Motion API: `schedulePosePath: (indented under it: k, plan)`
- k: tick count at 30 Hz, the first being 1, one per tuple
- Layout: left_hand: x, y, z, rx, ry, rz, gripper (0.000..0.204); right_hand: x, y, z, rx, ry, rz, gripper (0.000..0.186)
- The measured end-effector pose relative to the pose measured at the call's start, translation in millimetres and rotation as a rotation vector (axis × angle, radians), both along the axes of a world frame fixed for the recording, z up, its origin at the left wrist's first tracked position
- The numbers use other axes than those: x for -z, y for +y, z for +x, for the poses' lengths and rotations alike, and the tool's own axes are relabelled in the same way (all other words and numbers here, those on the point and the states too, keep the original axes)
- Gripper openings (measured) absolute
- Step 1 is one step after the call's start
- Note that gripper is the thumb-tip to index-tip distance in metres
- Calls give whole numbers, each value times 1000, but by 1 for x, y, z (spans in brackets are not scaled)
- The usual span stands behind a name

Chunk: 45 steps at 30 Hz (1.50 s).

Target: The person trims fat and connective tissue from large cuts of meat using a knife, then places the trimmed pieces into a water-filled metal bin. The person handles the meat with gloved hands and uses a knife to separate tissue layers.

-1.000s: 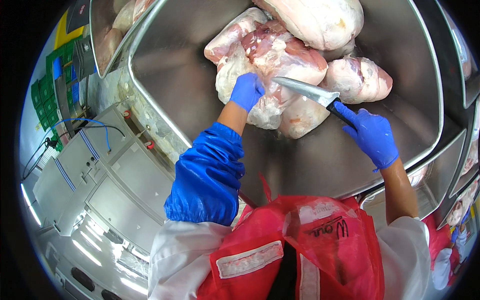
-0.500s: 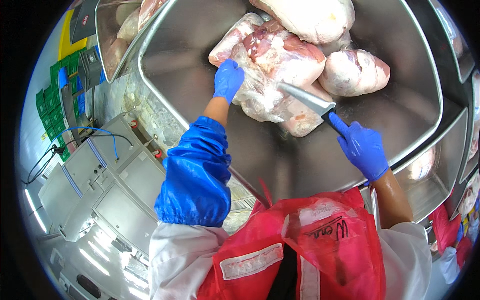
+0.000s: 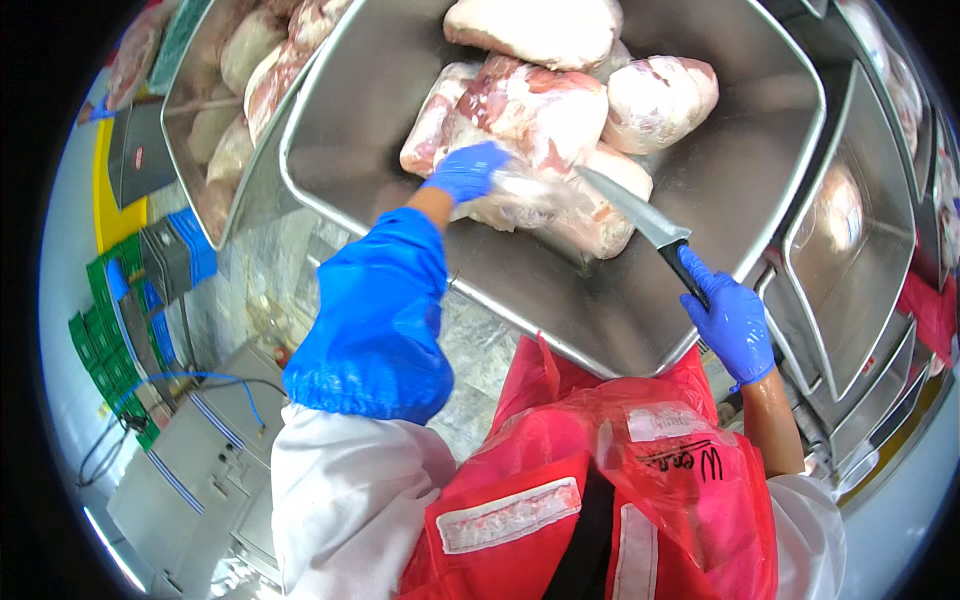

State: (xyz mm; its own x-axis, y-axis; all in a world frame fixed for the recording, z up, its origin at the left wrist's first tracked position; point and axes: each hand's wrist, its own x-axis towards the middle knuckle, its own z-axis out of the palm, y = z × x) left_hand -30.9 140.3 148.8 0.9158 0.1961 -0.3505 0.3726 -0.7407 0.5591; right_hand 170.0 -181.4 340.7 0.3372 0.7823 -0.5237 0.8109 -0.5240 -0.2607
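My left hand [image 3: 468, 172], in a blue glove, is closed on clear plastic film [image 3: 530, 193] that lies bunched over the near side of a large raw meat piece [image 3: 545, 108]. The film is smeared by motion. In my right hand [image 3: 735, 322], also gloved in blue, is a knife [image 3: 632, 210] held by its dark handle. Its broad blade points up and left, with the tip beside the film and a lower meat piece [image 3: 603, 228]; whether it touches cannot be told. A pale, rounded meat piece [image 3: 662, 100] lies to the right, and another [image 3: 535, 28] behind.
The meat lies in a deep steel bin [image 3: 340, 130] whose near rim is close to my red apron [image 3: 600, 440]. A second meat-filled bin [image 3: 225, 170] stands at left, another steel bin [image 3: 850, 290] at right. Green crates [image 3: 110, 340] and a steel cabinet [image 3: 190, 470] are at far left.
The view has shifted, so the bin and meat sit further left. My left hand has moved rightward across the meat with the film. The knife remains in my right hand, blade still toward the meat.
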Motion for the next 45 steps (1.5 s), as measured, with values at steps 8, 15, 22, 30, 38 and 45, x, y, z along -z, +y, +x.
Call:
schedulePosePath:
  k: [8, 15, 22, 30, 38, 45]
  plan:
    - [47, 93, -82, -833, 472, 22, 43, -9, -9, -37, 26, 65, 45, 48]
    - [-6, 10, 6, -176, 89, 500, 51, 31, 9, -65, -50, -46, 132, 51]
    - [37, 0, 49, 392, 136, 471, 24, 31, 51, -98, 6, -56, -89, 53]
    - [74, 26, 57, 336, 11, 115, 19, -2, 96, -110, 123, 105, -174, 58]
    - [87, 36, 54, 293, -38, 83, 17, -6, 153, -117, 155, 92, -198, 49]
    - [98, 42, 46, 223, -13, 75, 17, -1, 154, -91, 293, 372, -42, 50]
